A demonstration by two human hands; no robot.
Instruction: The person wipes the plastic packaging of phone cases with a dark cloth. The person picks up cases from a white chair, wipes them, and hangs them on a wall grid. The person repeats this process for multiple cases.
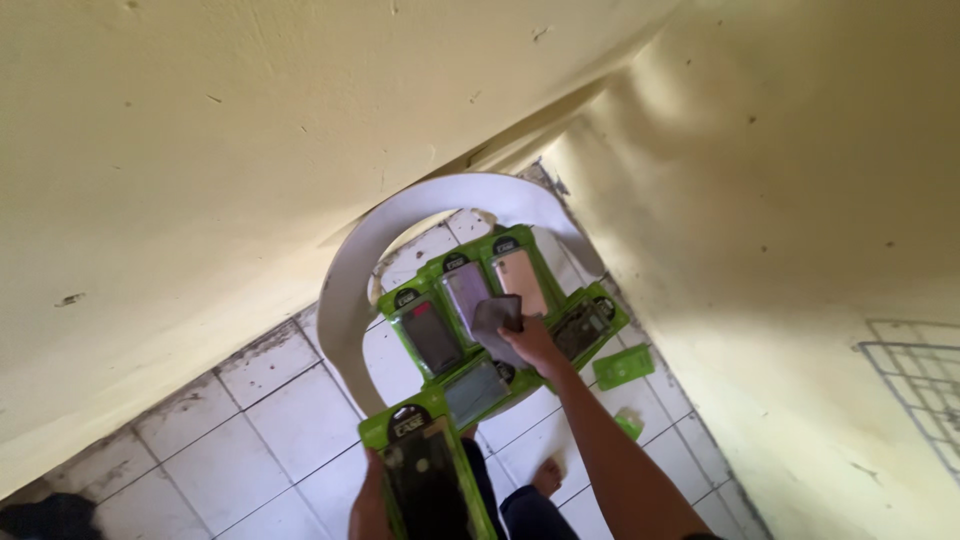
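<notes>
Looking down past the person's arms, a white plastic chair [345,300] with a smooth curved backrest stands at the centre of the frame on pale square floor tiles [250,420] with dark, grimy grout. Rough yellow walls [200,150] fill the upper frame. Flat phone cases in glossy green card packaging [430,335] lie spread over the chair seat, side by side. The right hand [535,345] reaches forward from the lower right on a straight, extended arm, fingers curled around a soft grey cloth [497,322] pressed onto the packages. The left hand [368,505], at the lower edge of the frame, grips another green package holding a dark case [430,480], tilted upright. A small green card [622,366] lies on the tiles right of the chair. A bare foot [547,475] shows below.
</notes>
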